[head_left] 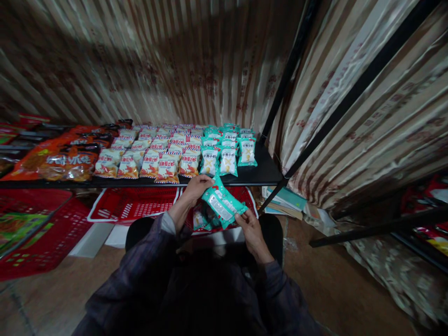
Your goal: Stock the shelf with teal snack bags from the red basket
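Note:
A teal snack bag (224, 204) is stretched between my two hands, its printed back turned up. My left hand (198, 188) pinches its upper left corner, and my right hand (252, 232) grips the lower right end. Below it, more teal bags (200, 219) lie in a red basket (250, 198) between my knees, partly hidden by the held bag. Just beyond my hands, teal-and-white snack bags (228, 161) stand in rows on the black shelf (268, 163).
Left of the teal rows are white-and-red snack bags (151, 163), then orange bags (70, 158). Red baskets (135, 204) sit under the shelf. A black metal post (290, 70) rises at the shelf's right end. Books or papers (287, 199) lie on the floor near a striped curtain (210, 60).

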A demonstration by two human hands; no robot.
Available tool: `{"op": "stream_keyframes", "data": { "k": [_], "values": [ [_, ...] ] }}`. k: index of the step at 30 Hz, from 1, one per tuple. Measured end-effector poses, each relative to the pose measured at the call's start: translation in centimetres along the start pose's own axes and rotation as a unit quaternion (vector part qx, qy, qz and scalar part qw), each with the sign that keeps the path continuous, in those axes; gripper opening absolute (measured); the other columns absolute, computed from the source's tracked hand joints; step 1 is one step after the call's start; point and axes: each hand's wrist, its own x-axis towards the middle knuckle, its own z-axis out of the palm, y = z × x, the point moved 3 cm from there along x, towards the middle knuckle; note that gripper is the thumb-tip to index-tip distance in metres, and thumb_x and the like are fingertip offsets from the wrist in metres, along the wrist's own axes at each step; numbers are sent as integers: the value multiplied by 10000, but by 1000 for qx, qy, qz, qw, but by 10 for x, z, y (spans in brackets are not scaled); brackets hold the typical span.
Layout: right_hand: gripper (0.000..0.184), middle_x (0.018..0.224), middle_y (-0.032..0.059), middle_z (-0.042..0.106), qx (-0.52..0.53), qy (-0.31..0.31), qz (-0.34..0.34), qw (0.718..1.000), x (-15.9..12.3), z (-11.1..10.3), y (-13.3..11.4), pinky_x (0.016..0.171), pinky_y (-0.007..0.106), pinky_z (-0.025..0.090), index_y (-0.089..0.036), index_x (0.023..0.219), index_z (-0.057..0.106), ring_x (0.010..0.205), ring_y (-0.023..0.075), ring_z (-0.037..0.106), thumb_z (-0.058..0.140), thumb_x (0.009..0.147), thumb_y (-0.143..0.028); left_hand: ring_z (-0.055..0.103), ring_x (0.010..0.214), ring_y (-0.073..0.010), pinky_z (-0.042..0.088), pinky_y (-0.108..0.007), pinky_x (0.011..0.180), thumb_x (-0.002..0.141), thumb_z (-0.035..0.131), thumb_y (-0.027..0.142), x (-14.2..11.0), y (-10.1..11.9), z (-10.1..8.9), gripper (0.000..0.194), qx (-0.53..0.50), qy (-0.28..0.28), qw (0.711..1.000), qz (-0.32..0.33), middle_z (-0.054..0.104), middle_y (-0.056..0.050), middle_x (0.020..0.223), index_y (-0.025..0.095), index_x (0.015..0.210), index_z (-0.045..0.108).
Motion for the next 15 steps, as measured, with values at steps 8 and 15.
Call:
{"op": "stream_keyframes", "data": {
  "k": [8, 15],
  "values": [
    [293, 754, -3, 685, -13, 31, -18, 999, 2, -3, -6, 626, 252, 485, -208, 832, 643, 660, 139, 604, 767, 681, -427, 473, 558, -117, 338, -232, 554, 548, 715, 310, -3, -2, 1, 186, -14, 37, 999, 34, 563, 27, 566, 177, 596, 594],
    [332, 650, -53, 590, -10, 79, -26, 996, 4, -2, -4, 543, 220, 443, -205, 798, 564, 559, 98, 530, 760, 660, -435, 475, 540, -118, 328, -224, 551, 615, 721, 291, -2, 4, -4, 193, 5, 13, 997, 75, 526, 41, 542, 182, 592, 563]
  ]
}}
